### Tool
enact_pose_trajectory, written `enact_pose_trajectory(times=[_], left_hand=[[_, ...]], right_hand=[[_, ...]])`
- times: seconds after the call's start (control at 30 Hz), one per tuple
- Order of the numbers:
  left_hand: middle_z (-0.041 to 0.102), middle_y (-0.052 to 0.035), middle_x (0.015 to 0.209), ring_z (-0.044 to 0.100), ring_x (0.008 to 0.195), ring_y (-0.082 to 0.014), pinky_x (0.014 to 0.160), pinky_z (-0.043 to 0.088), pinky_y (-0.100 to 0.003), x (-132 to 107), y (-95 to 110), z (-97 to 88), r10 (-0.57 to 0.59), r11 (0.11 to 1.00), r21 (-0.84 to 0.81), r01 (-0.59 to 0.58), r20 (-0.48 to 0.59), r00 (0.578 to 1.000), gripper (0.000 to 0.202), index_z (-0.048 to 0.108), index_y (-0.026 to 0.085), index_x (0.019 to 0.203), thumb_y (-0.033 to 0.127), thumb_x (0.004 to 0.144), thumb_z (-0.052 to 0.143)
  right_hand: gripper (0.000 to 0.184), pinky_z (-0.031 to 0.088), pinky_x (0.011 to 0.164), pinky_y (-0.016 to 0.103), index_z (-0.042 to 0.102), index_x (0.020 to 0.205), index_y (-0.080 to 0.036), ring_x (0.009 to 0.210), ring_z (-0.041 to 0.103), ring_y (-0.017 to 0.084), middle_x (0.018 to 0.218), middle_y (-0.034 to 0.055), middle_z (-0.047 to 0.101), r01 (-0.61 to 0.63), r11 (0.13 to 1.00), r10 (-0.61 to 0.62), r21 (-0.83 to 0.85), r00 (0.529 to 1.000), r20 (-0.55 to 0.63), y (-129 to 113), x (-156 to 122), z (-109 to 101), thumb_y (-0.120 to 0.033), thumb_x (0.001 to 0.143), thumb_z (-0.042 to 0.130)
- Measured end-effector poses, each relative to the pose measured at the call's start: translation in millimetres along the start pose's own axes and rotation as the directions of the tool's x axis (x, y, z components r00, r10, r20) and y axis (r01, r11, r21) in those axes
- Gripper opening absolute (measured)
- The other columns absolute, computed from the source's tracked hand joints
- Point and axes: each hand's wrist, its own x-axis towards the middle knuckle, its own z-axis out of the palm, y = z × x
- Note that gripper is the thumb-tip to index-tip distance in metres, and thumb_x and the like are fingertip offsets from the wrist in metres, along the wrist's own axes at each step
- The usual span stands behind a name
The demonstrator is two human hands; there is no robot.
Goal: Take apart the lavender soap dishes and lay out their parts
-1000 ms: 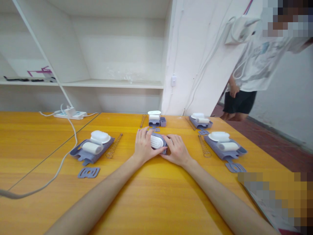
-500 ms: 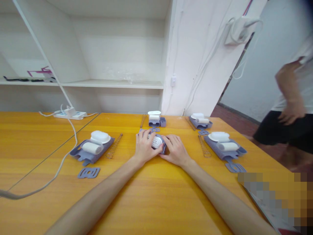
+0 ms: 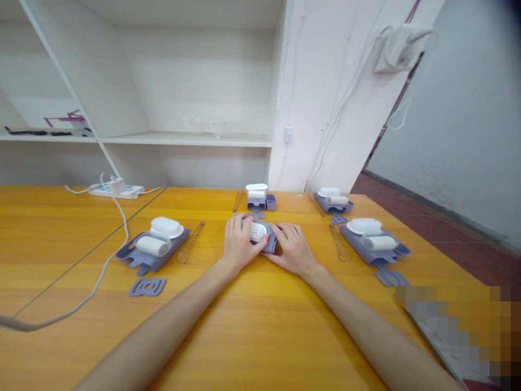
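A purple-grey plastic holder [image 3: 270, 245] lies on the wooden table between my hands. Its top carries a white oval piece [image 3: 258, 232] with a ridged face. My left hand [image 3: 240, 239] curls around the left side, the thumb reaching across to the white piece. On the right end, my right hand [image 3: 292, 247] grips the holder with fingers over the far side and thumb at the near edge. Both palms hide much of it. Just behind stands another purple-grey holder [image 3: 256, 205] topped with white parts, a slotted grey plate [image 3: 257, 215] in front of it.
Similar part sets stand at the left [image 3: 179, 255], the far right [image 3: 321, 202] and the near right [image 3: 358, 250], with coil springs [image 3: 191, 244] and slotted plates [image 3: 147, 287] alongside. A white cable [image 3: 109, 260] crosses the table's left from a power strip [image 3: 132, 191]. Shelves [image 3: 187, 139] rise behind.
The white oval piece has shifted slightly left, and more of the holder's grey top shows at the right. My hands have barely moved. A person at the right has left the view.
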Motion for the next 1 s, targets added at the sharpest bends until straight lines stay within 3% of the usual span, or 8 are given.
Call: enact_pose_trajectory(times=[0.27, 0.57, 0.83, 1.0], left_hand=[[0.052, -0.0138, 0.11, 0.05, 0.104, -0.0279, 0.088, 0.041, -0.043, -3.4, -0.6, 2.1, 0.082, 0.996, 0.037, -0.081, -0.046, 0.996, 0.037, 0.057, 0.017, 0.105, 0.042, 0.079, 0.059], [0.047, -0.0109, 0.107, 0.05, 0.102, -0.0225, 0.089, 0.045, -0.036, -3.1, -8.1, 4.5, 0.055, 0.981, -0.173, -0.091, -0.203, 0.978, 0.039, 0.053, 0.018, 0.105, 0.038, 0.074, 0.066], [0.053, -0.01, 0.1, 0.049, 0.095, -0.0254, 0.085, 0.04, -0.041, -0.9, -6.6, -1.2, 0.103, 0.993, -0.049, -0.106, -0.048, 0.993, 0.043, 0.058, 0.019, 0.095, 0.053, 0.07, 0.066], [0.053, -0.0102, 0.097, 0.048, 0.094, -0.0266, 0.083, 0.038, -0.041, -1.4, -1.9, -5.2, 0.076, 0.997, 0.005, -0.076, -0.004, 0.997, 0.042, 0.058, 0.019, 0.096, 0.054, 0.072, 0.061]], right_hand=[[0.066, 0.037, 0.092, 0.044, 0.046, 0.129, -0.01, 0.105, 0.049, 0.029, 0.112, 0.0169, 0.056, 0.002, 1.0, -0.002, -0.014, 1.0, 0.0, -0.4, -0.3, 0.1, -0.053, 0.081, 0.056], [0.067, 0.037, 0.091, 0.044, 0.047, 0.129, -0.01, 0.105, 0.048, 0.029, 0.113, 0.0169, 0.055, 0.007, 1.0, -0.007, -0.01, 1.0, -0.007, 0.4, -0.5, 0.2, -0.052, 0.079, 0.058], [0.062, 0.037, 0.093, 0.044, 0.045, 0.131, -0.012, 0.109, 0.047, 0.029, 0.117, 0.0174, 0.054, 0.037, 0.999, -0.037, -0.015, 0.999, -0.013, 0.3, -0.9, -1.5, -0.044, 0.08, 0.059], [0.061, 0.036, 0.094, 0.045, 0.045, 0.131, -0.012, 0.112, 0.044, 0.03, 0.122, 0.0179, 0.051, 0.042, 0.999, -0.042, -0.03, 0.999, -0.01, 0.9, -1.0, -1.0, -0.039, 0.079, 0.06]])
